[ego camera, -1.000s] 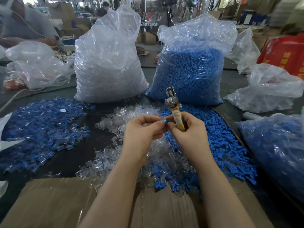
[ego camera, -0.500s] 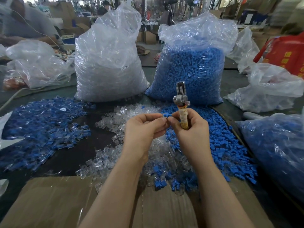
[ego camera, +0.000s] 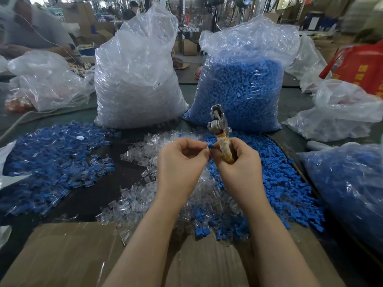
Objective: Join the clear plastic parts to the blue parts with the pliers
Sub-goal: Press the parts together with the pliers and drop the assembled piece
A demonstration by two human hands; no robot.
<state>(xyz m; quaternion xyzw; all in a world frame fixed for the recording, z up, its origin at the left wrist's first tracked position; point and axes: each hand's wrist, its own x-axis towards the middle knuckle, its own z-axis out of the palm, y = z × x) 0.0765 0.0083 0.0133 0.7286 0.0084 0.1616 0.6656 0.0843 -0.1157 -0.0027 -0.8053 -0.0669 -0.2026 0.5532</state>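
Note:
My right hand (ego camera: 238, 162) grips the tape-wrapped handles of the pliers (ego camera: 219, 129), whose metal jaws point up and away. My left hand (ego camera: 180, 160) pinches a small blue part (ego camera: 210, 146) at its fingertips, right against my right thumb; any clear part between the fingers is hidden. Under both hands lies a heap of loose clear parts (ego camera: 145, 150). Loose blue parts (ego camera: 279, 183) spread to the right of it. A pile of joined blue-and-clear pieces (ego camera: 51, 162) lies at the left.
A big bag of clear parts (ego camera: 136, 79) and a big bag of blue parts (ego camera: 242, 85) stand behind the piles. Another bag of blue pieces (ego camera: 348, 193) sits at the right. Cardboard (ego camera: 68, 255) covers the near edge. A person (ego camera: 31, 34) works at the far left.
The pliers swung a little right, then tilted back toward the left. Both hands stayed together at the same spot, the left still pinching the small part.

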